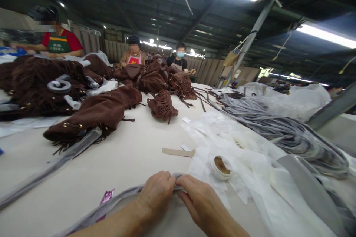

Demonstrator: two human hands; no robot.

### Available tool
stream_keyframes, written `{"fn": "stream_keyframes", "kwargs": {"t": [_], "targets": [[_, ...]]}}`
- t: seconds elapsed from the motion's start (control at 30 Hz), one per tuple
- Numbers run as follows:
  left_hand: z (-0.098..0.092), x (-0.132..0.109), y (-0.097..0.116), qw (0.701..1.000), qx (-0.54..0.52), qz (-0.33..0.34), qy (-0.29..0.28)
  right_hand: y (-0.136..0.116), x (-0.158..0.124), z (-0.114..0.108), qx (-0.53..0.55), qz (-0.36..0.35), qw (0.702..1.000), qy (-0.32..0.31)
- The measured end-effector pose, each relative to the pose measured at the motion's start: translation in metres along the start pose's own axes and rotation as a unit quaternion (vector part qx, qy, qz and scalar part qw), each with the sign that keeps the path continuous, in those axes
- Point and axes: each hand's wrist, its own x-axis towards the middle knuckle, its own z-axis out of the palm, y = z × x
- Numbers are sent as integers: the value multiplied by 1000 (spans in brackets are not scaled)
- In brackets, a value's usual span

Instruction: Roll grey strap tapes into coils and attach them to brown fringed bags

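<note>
A long strap in greyish see-through wrapping [122, 194] runs from the lower left up to my two hands above the white table. My left hand [158, 194] is closed around it, knuckles up. Close beside it, my right hand [198, 198] pinches the same strap between thumb and fingers. The strap bends where the hands meet, and part of it is hidden behind the fingers. A shiny purple wrapper scrap [107, 196] lies by the strap. Right of my hands, a roll of tape [220, 167] rests on thin white sheets [250, 155].
Brown fringed suede bags [94, 111] are heaped at the left and back. A bundle of grey wrapped straps [283, 129] lies right, near clear plastic [303, 98]. A cardboard strip [178, 152] lies ahead. Several people stand across the table [133, 140]; a metal post [250, 40] rises right.
</note>
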Motion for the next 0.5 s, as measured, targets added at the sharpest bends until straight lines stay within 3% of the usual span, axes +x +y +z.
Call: {"fn": "stream_keyframes", "kwargs": {"t": [0.17, 0.37, 0.5], "targets": [[-1, -2, -7, 999, -44, 24, 9, 7, 7, 26, 77, 51, 995, 36], [-19, -12, -24, 972, -213, 95, 2, 14, 11, 16, 167, -4, 986, -14], [-35, -10, -28, 969, -179, 164, -42, 21, 3, 8, 187, -61, 978, -73]]}}
